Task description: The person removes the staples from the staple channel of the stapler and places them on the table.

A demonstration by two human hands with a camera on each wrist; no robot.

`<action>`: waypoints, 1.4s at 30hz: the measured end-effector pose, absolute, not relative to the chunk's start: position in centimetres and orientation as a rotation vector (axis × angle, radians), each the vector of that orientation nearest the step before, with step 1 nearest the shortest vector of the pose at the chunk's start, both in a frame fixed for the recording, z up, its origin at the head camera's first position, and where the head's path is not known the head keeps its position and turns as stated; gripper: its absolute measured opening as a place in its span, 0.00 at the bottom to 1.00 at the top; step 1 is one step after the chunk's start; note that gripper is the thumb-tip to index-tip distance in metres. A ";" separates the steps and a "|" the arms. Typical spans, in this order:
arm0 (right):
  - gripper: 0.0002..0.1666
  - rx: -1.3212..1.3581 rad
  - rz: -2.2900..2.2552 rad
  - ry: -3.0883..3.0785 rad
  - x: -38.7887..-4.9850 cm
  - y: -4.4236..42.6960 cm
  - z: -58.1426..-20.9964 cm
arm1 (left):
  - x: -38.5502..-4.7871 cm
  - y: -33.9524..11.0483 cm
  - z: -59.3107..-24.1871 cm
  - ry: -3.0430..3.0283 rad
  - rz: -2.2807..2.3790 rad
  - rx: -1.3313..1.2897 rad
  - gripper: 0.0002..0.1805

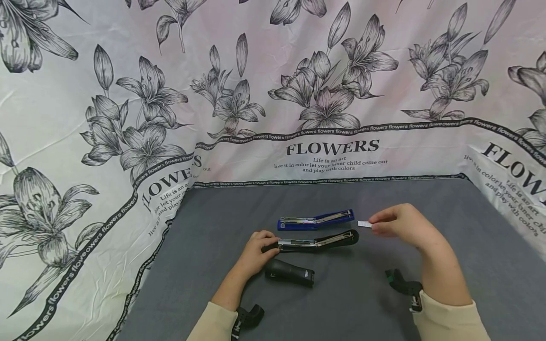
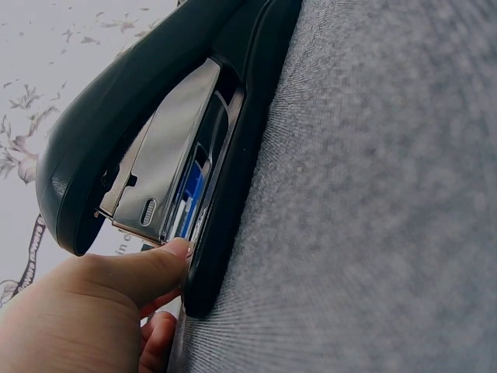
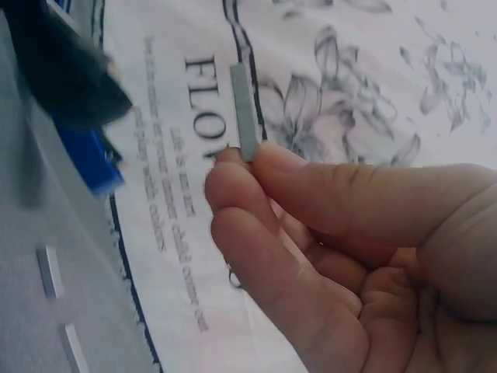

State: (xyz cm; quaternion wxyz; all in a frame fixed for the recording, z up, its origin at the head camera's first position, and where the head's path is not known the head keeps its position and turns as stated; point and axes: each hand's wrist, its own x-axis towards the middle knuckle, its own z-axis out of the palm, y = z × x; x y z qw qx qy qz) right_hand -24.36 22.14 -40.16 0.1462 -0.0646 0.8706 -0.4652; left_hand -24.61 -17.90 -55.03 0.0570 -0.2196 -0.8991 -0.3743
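My left hand (image 1: 257, 252) grips the left end of a black stapler (image 1: 317, 241) that lies unfolded, its metal magazine showing. In the left wrist view, another black stapler (image 2: 221, 186) in the foreground hides part of that grip. Thumb and fingers of my right hand (image 1: 403, 225) pinch a strip of staples (image 3: 244, 113). The strip is held just off the right ends of the black stapler and a blue stapler (image 1: 315, 220), which is also unfolded and lies behind the black one.
The foreground black stapler (image 1: 290, 273), folded, lies nearer me, beside my left hand. Two more staple strips (image 3: 50, 272) rest on the grey cloth (image 1: 341, 303) in the right wrist view. Flower-printed fabric (image 1: 332, 161) rises behind and along the sides.
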 end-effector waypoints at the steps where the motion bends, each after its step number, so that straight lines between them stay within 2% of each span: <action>1: 0.17 -0.180 -1.335 2.497 -24.4 22.5 -40.3 | -24.6 -17.9 -55.1 -2.727 -1.133 -0.666 0.18; 12: 0.13 -0.174 -1.271 2.423 -25.8 25.0 -42.9 | -24.7 -18.0 -55.1 -2.739 -1.153 -0.656 0.19; 21: 0.09 -0.183 -1.252 2.353 -27.3 25.2 -45.9 | -24.6 -18.0 -55.0 -2.749 -1.158 -0.654 0.19; 42: 0.03 -0.160 -1.145 2.469 -27.6 23.3 -47.7 | -24.6 -17.9 -55.0 -2.724 -1.169 -0.661 0.18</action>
